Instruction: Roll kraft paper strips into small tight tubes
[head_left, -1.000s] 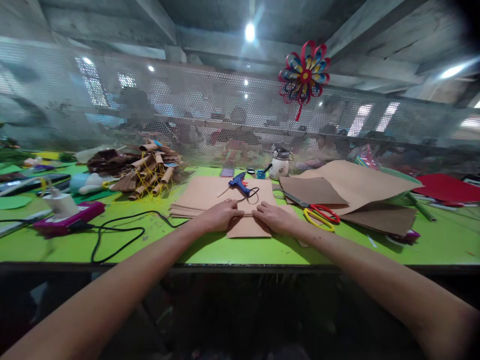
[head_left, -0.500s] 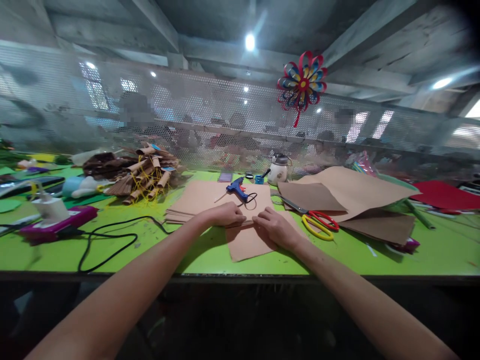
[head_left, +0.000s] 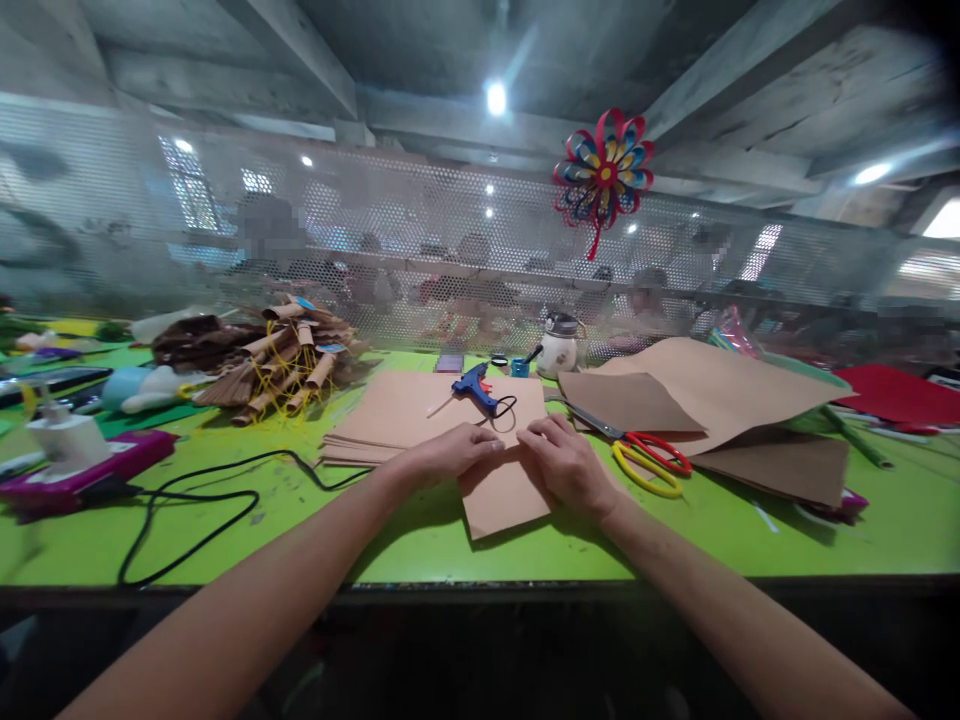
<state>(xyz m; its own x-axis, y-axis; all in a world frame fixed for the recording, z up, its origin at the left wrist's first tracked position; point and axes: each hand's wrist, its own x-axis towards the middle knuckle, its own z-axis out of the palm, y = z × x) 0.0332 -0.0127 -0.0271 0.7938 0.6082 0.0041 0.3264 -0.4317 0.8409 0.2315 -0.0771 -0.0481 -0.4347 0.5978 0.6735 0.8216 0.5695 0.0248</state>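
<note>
Both hands are at the far edge of a small sheet of brown kraft paper (head_left: 504, 500), which lies at the front of the green table. My left hand (head_left: 466, 447) has its thumb and fingers pinched together on that edge. My right hand (head_left: 568, 462) grips the same edge a little to the right, fingers curled and close to the left ones. Just beyond them is a stack of larger brown paper sheets (head_left: 382, 412), with a blue hot glue gun (head_left: 474, 390) resting on top. Scissors (head_left: 649, 462) with red and yellow handles lie right of my right hand.
Bundled brown paper rolls with yellow string (head_left: 296, 360) are at the back left. A black cable runs from a purple power strip (head_left: 135, 470) on the left. Behind the stack stands a white jar (head_left: 559, 345). Large brown paper (head_left: 690, 385) spreads at right.
The view has shifted slightly, so the table sits lower and appears closer. Both hands keep their hold at the paper's far edge, with the fingers slightly repositioned.
</note>
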